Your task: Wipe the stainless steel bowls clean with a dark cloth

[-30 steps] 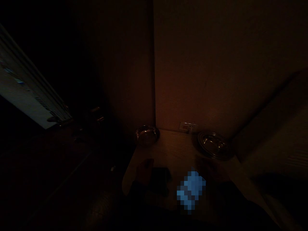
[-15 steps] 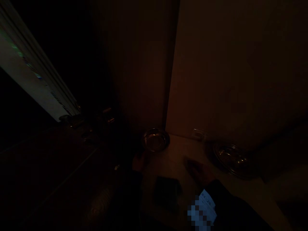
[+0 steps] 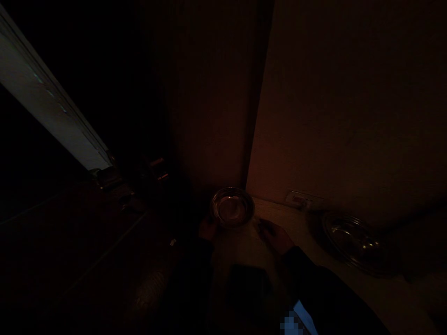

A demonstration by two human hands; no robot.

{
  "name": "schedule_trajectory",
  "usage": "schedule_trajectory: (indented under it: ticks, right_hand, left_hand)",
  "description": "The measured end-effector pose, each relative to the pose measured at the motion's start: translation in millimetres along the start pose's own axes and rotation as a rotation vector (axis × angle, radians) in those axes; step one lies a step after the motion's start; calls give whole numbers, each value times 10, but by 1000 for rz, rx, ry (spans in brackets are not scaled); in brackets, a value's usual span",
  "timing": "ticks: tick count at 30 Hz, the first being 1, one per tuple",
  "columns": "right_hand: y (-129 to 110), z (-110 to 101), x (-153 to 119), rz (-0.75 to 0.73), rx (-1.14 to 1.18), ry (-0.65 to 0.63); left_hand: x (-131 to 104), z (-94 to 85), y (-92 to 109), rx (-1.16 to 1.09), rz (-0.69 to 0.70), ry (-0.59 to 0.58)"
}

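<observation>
The scene is very dark. A shiny round metal bowl (image 3: 233, 208) is in the corner where the two panels meet, its hollow side facing up and toward me. My left hand (image 3: 208, 229) is at the bowl's lower left rim and seems to grip it; its fingers are mostly hidden behind the rim and in shadow. To the bowl's right, my right hand (image 3: 277, 236) reaches over the pale surface (image 3: 240, 249), fingers stretched toward the bowl with a small gap. Nothing shows in it. A dark square-looking thing (image 3: 248, 288) lies nearer to me, between my forearms.
An oval shiny metal dish or lid (image 3: 354, 242) is at the right. A small plate like a wall socket (image 3: 303, 199) is low on the right panel (image 3: 335, 107). Dark metal fittings (image 3: 159, 170) catch light at the left, below a pale strip (image 3: 59, 111).
My right hand has moved up and left, closer to the bowl. My left hand has come up to the bowl's rim. The bowl looks larger and tipped slightly more toward me; the view has shifted a little.
</observation>
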State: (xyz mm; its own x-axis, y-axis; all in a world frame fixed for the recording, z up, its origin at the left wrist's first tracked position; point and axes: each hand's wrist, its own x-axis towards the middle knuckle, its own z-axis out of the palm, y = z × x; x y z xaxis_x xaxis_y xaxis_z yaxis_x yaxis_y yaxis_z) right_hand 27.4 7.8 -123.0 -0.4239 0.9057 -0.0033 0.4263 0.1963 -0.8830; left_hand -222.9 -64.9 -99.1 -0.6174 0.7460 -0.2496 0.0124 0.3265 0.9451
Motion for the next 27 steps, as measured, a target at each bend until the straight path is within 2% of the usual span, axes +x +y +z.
schedule_trajectory:
  ticks: [5,10,13,18,27]
  right_hand:
    - [-21,-93,-60,40,73,60]
    - [-135,-243,-200,49,173,133]
    - [-230,-370,-322,24,203,185]
    - [-307,-636,-541,-14,199,292]
    - [-211,-980,-975,39,156,382]
  left_hand:
    - [-106,17,-78,-200,-28,-50]
    - [-327,64,-94,-404,-26,-111]
    - [-507,104,-12,-396,-6,-199]
    - [-790,217,157,-376,118,-335]
    - [-1124,460,365,-332,-4,-394]
